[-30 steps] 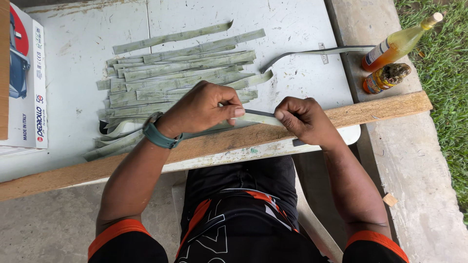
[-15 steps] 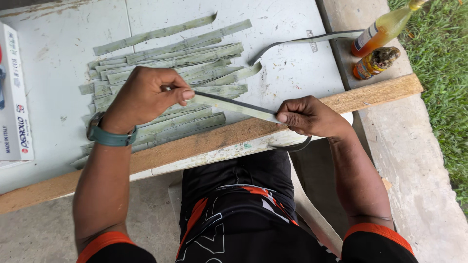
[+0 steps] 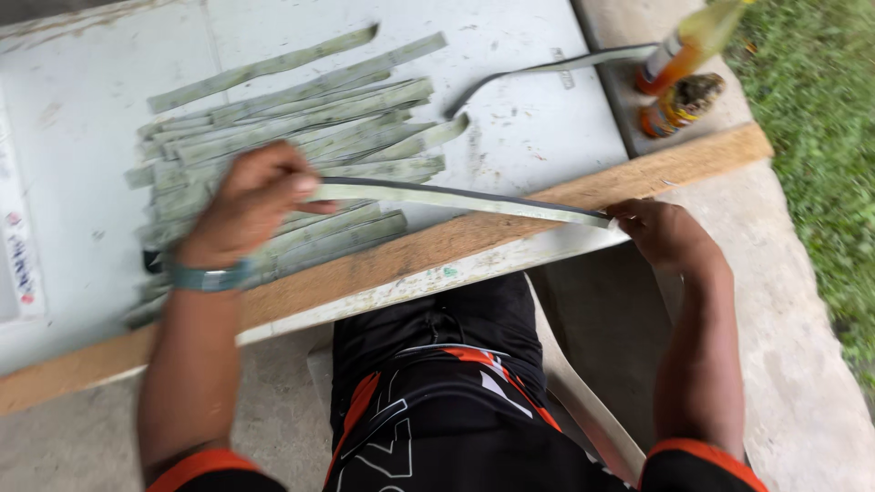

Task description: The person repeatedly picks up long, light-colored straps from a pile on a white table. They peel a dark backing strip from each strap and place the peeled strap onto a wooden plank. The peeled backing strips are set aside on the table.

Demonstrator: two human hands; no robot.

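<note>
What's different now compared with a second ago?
The two hands have drawn apart: the left hand slid left along the pale green strip, the right hand went right, so a long stretch now spans between them. Both kept their hold. The strip pile, wooden plank and bottles look unchanged.

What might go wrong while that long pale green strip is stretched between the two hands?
The strip is held only at its ends by the left hand and right hand, so it might slip free or tear in the middle. The left hand hovers right over the pile of strips and could scatter them. The bottle and jar stand near the table's corner, where a swinging strip end might knock them.
</note>
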